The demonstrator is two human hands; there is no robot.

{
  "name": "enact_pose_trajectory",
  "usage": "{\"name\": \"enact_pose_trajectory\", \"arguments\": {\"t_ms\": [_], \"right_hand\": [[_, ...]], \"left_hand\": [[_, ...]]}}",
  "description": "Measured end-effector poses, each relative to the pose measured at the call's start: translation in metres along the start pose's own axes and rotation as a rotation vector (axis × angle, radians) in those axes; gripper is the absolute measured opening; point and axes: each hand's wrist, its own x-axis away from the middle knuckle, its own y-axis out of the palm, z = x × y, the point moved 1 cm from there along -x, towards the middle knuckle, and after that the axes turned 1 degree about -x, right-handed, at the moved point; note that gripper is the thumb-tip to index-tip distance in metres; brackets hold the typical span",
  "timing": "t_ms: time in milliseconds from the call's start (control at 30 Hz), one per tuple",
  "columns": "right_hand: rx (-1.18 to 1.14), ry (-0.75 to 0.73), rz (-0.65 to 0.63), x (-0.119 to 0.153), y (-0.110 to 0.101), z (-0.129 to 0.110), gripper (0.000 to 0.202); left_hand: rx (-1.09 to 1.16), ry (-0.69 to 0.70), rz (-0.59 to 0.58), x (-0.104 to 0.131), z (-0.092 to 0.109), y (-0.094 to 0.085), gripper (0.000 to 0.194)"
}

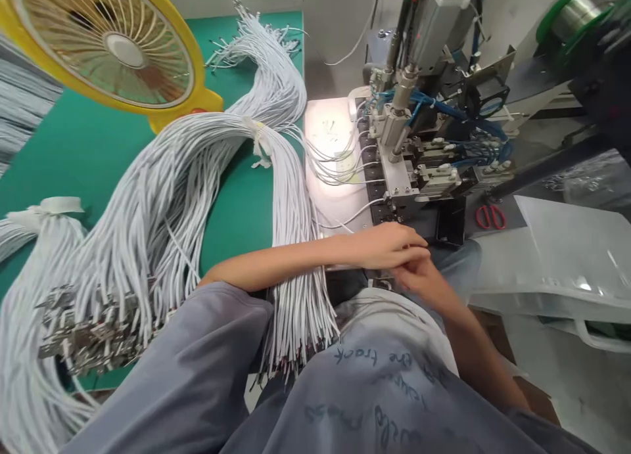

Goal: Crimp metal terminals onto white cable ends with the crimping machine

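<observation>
In front of my body, my left hand and my right hand meet just below the machine's front edge. The left fingers are drawn together and lie across the right hand. My right fingers curl in beneath them; whatever lies between the hands, if anything, is hidden. Under my left forearm runs a tied bundle of white cables, its loose ends hanging toward my lap. Close above the hands, several single white cables run across a lit white plate into a row of black clamps on the machine.
A yellow fan stands on the green table at upper left. More white cables with metal connectors lie at left. Right of the machine are red-handled scissors, a clear plastic bin and a wire spool.
</observation>
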Motion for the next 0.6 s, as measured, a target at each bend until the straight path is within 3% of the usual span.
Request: {"name": "enact_pose_trajectory", "arguments": {"t_ms": [133,200,367,600], "right_hand": [[0.065,-0.176,0.439,-0.003,-0.034,-0.020,0.019],[0.019,-0.266,0.572,-0.006,-0.038,-0.023,0.019],[-0.101,-0.402,0.614,-0.013,-0.030,-0.022,0.016],[-0.010,-0.497,0.566,-0.016,-0.029,-0.022,0.010]], "left_hand": [[0.108,-0.071,0.198,-0.004,-0.018,0.000,0.035],[0.195,-0.075,0.278,-0.006,-0.024,0.000,0.030],[0.281,-0.058,0.347,-0.005,-0.022,-0.002,0.026],[0.256,0.055,0.503,-0.003,-0.021,-0.003,0.017]]}}
